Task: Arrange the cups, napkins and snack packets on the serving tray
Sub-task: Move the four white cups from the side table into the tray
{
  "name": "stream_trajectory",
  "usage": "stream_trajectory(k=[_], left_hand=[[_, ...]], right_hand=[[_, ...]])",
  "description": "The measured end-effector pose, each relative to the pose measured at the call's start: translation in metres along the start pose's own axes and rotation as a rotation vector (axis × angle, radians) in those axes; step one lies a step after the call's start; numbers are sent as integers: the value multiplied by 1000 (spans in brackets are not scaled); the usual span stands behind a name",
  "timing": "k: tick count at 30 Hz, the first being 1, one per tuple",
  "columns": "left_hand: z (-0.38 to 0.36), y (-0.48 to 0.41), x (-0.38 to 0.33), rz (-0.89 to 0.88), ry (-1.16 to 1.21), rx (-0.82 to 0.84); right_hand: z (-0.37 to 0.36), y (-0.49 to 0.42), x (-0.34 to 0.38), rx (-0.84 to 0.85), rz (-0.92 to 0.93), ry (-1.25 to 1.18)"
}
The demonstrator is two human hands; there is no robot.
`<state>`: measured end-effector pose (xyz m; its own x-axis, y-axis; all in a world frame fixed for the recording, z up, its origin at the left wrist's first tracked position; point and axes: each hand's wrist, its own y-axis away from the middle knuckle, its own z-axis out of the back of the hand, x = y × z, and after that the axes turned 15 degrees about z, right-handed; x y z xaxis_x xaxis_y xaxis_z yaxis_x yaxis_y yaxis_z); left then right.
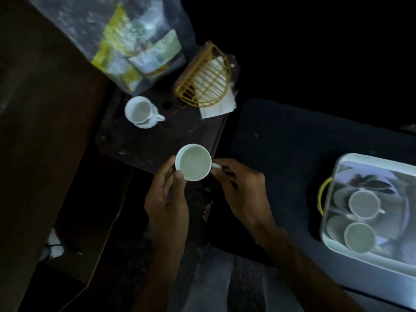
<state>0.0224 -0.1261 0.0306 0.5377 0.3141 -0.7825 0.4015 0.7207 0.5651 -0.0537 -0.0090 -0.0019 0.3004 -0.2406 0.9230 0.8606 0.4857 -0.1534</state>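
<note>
One white cup stood upright between both hands, over the near edge of the dark serving tray; we could not tell whether it touched the tray. We saw the left hand curled against its left wall, thumb by the rim, while the right hand pinched the handle, which pointed to the right. The bare stretch of tray lay straight ahead of the cup, away from the body, so we judged the coming move a short forward carry and set-down (both hands equally near). Farther along the tray stood another cup, seemingly nested on a second, then the yellow napkin holder and the bagged snack packets. Well to the right, a pale tub held two more cups.
</note>
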Motion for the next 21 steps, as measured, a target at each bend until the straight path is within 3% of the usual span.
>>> stream_trajectory(k=[8,21], left_hand=[[-69,82,20,35,38,146],[-189,211,56,-21,-143,455]], right_hand=[[105,52,-11,-83,-64,114],[278,157,-46,-310,-243,323]])
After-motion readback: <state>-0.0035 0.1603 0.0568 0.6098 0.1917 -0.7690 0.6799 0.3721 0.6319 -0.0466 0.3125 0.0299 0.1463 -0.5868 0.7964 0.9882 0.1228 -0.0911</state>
